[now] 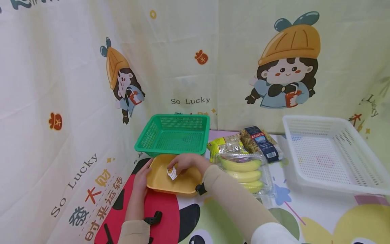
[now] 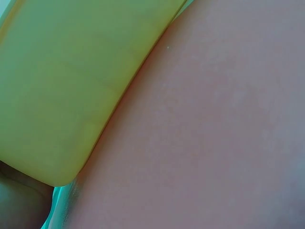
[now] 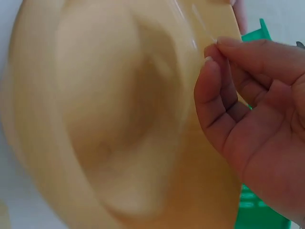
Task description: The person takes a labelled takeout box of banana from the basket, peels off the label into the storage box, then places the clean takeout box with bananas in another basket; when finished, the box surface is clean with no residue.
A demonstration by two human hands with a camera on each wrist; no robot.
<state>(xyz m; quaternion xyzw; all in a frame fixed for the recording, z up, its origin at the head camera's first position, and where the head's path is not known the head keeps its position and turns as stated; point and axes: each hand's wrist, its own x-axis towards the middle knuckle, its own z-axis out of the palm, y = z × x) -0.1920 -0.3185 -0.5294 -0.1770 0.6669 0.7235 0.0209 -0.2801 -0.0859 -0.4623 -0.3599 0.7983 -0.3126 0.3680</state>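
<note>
A yellow-orange plastic basin point(image 1: 179, 186) stands on the table in front of the green basket, its opening facing up. My left hand point(image 1: 141, 178) grips it by its left side; in the left wrist view the basin wall point(image 2: 71, 90) lies along the skin of that hand. Over the basin's inside, my right hand point(image 1: 186, 162) pinches a small white printed label point(image 1: 172, 173) between thumb and fingertips. The right wrist view has the thumb point(image 3: 257, 55) against the index finger, with a thin edge of the label there.
Behind the basin is a green basket point(image 1: 140, 147). To the right lie a clear box of bananas point(image 1: 243, 176), a yellow bag point(image 1: 226, 145) and a pasta bag point(image 1: 260, 142). A white basket point(image 1: 344, 184) stands at far right. Printed curtains point(image 1: 182, 67) hang behind.
</note>
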